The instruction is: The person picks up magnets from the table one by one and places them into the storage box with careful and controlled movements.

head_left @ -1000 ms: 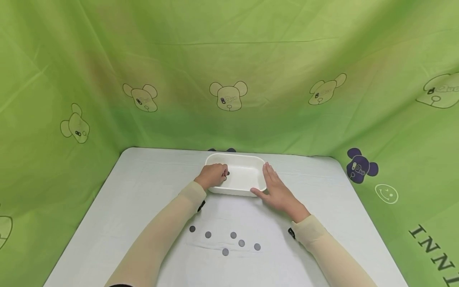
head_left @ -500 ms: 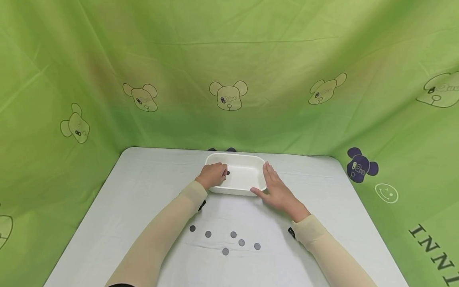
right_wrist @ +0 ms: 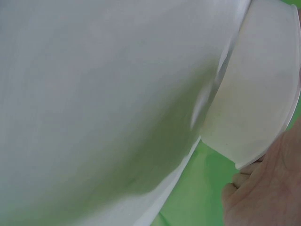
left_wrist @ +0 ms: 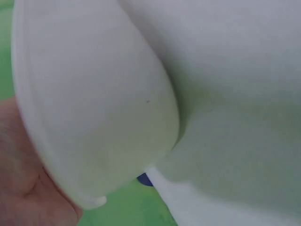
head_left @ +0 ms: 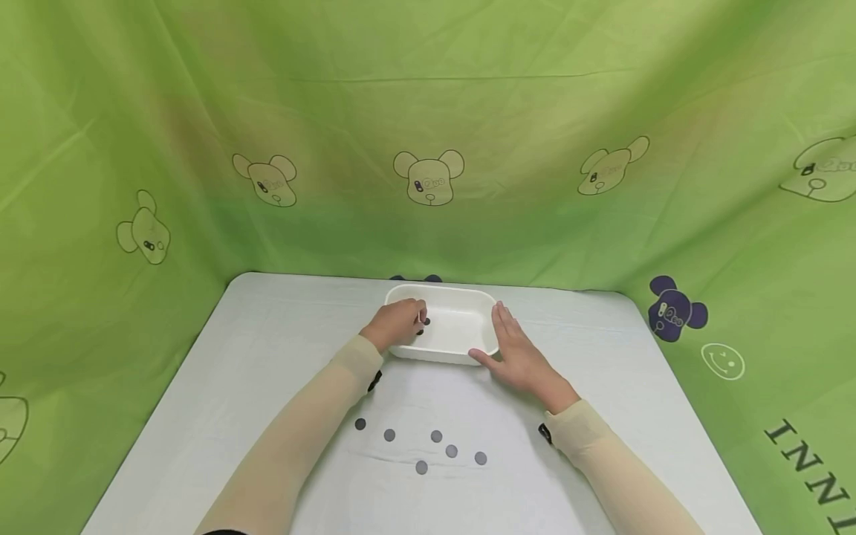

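My left hand reaches over the left end of a white oblong tray. Its fingers curl down inside, close to one dark disc and another dark disc. The hand hides its own fingertips, so a pinched disc can be neither seen nor ruled out. Against the tray's right end lies my right hand, fingers straight along the wall and thumb at the front rim. In both wrist views, part of a hand appears beside the tray's pale outer wall.
Several grey discs are scattered on the white-covered table, including a darker disc at the left and a grey disc at the right. A green printed curtain hangs behind the table and along both sides.
My left hand has shifted slightly up and left inside the tray. A second dark disc now shows below its fingers. The right hand and the discs on the table stay put.
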Demonstrator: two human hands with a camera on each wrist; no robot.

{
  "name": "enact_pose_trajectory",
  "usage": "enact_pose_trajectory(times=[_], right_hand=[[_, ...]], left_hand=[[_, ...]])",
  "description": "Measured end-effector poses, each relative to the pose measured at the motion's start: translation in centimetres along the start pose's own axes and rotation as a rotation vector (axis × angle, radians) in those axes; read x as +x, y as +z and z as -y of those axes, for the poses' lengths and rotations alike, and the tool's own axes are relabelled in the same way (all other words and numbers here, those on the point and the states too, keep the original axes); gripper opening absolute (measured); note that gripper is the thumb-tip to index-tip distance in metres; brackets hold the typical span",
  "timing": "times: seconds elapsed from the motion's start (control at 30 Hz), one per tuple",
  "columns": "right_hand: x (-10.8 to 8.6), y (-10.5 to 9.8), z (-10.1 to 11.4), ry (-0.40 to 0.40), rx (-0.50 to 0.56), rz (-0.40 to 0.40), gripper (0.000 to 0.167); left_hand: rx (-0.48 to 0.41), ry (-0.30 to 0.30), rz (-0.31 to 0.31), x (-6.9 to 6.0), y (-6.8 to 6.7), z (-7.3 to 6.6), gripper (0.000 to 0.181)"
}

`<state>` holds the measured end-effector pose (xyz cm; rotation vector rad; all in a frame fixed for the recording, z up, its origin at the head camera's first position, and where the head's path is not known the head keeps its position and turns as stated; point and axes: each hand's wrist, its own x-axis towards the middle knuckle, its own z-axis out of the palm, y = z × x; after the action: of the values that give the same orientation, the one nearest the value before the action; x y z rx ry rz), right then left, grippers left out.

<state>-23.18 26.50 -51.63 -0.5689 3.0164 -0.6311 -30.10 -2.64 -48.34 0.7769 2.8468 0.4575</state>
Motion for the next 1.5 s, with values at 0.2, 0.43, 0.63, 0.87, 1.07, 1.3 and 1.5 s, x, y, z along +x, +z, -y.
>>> enact_pose_trajectory(times=[0.2, 0.43, 0.63, 0.87, 1.07, 1.3, 1.5], right_hand=[[0.1, -0.1, -0.1, 0.004, -0.003, 0.007, 0.112], [0.1, -0.3, 0.0, 0.004, -0.005, 0.001, 0.111], [0.2, -0.3, 0.1, -0.004, -0.011, 0.011, 0.111], [0.3, -0.1, 0.0, -0.010, -0.007, 0.008, 0.112], [0.3, 0.0, 0.0, -0.012, 0.002, 0.008, 0.111], [0.1, 0.0, -0.1, 0.002, -0.010, 0.020, 0.111], [0.1, -0.2, 0.0, 0.010, 0.000, 0.033, 0.113]], left_hand=[[-0.037, 0.013, -0.049, -1.0, -0.9, 0.1, 0.008], [-0.103, 0.049, -0.113, -2.7, -2.1, 0.4, 0.007], [-0.125, 0.032, -0.149, -4.5, -2.9, 0.8, 0.008], [-0.154, 0.018, -0.177, -6.8, -3.4, 1.2, 0.009], [-0.163, 0.023, -0.195, -8.6, -2.8, 1.9, 0.009], [-0.148, 0.023, -0.205, -10.7, -2.0, 2.4, 0.011], [-0.131, 0.028, -0.206, -12.7, -1.5, 3.0, 0.013]])
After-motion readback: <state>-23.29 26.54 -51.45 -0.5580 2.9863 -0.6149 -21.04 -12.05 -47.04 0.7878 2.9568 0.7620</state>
